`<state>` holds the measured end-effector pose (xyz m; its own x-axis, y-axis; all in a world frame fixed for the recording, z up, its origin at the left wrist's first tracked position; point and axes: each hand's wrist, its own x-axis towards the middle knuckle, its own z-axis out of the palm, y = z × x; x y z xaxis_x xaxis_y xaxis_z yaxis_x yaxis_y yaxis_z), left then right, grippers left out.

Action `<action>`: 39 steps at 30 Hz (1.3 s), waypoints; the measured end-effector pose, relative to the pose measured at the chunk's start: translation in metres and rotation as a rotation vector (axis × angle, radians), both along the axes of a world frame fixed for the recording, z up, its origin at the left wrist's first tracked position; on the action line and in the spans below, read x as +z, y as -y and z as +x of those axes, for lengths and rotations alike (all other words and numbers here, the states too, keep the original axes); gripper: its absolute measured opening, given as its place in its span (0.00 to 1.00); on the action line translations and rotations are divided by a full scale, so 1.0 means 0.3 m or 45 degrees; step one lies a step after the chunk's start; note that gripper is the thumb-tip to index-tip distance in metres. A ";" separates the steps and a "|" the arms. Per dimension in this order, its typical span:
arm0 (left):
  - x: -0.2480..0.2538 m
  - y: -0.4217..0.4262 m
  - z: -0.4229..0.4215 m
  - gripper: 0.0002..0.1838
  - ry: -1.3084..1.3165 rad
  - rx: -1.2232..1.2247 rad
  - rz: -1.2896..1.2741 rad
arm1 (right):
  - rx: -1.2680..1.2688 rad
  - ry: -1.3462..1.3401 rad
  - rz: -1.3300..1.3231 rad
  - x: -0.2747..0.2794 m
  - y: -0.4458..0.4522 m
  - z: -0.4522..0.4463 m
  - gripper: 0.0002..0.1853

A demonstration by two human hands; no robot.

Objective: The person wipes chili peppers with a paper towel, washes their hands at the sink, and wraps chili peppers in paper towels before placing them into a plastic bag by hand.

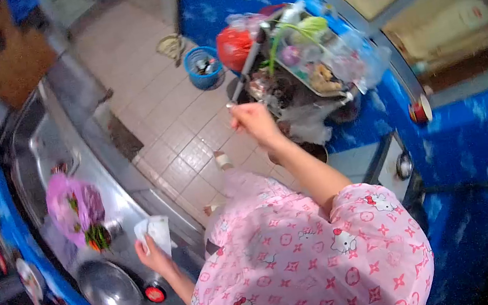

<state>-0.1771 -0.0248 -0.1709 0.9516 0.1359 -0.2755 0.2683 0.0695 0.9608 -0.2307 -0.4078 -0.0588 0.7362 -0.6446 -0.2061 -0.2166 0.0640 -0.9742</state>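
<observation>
Plainly, the tiled floor (172, 122) ran as a walkway between the steel counter (121, 201) on the left and a loaded tray (295, 80) on the right. A blue bin (204, 81) stood on the tiles near the tray. On the counter lay a pink bag (67, 203), beyond a bowl (108, 292). The right hand (257, 123) hung above the floor near the tray, fingers curled; whether it held anything, I could not tell. The left hand (157, 255), near the counter's inner edge, was partly closed on a white tissue (159, 226), which was well apart from the right hand.
</observation>
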 end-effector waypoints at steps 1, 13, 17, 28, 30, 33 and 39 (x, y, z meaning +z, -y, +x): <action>0.006 0.012 0.005 0.16 -0.035 0.068 0.047 | 0.016 -0.121 -0.258 0.012 0.091 -0.063 0.13; -0.024 0.198 0.063 0.17 -0.019 -0.062 0.562 | -0.141 -0.451 -1.416 -0.116 0.492 -0.287 0.07; -0.022 0.456 0.086 0.16 0.032 -0.161 0.516 | 0.066 -0.510 -0.507 0.004 0.661 -0.280 0.05; 0.035 0.877 0.074 0.16 -0.061 -0.175 0.507 | 0.360 -0.258 -0.497 -0.025 0.943 -0.250 0.30; 0.011 0.914 0.076 0.17 -0.044 -0.161 0.425 | 0.073 -0.276 -0.874 0.051 1.056 -0.347 0.25; 0.057 1.000 0.079 0.20 -0.036 -0.199 0.316 | -0.713 -0.649 -1.494 0.112 1.333 -0.585 0.27; 0.025 1.030 0.096 0.18 -0.013 -0.188 0.344 | -0.955 -1.259 -1.182 0.117 1.599 -0.918 0.22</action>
<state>-0.1482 -0.3338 -0.1634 0.9640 0.0657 -0.2578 0.2660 -0.2283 0.9365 -0.5062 -0.8877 -0.0238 0.0133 -0.9630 0.2691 -0.9714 -0.0762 -0.2247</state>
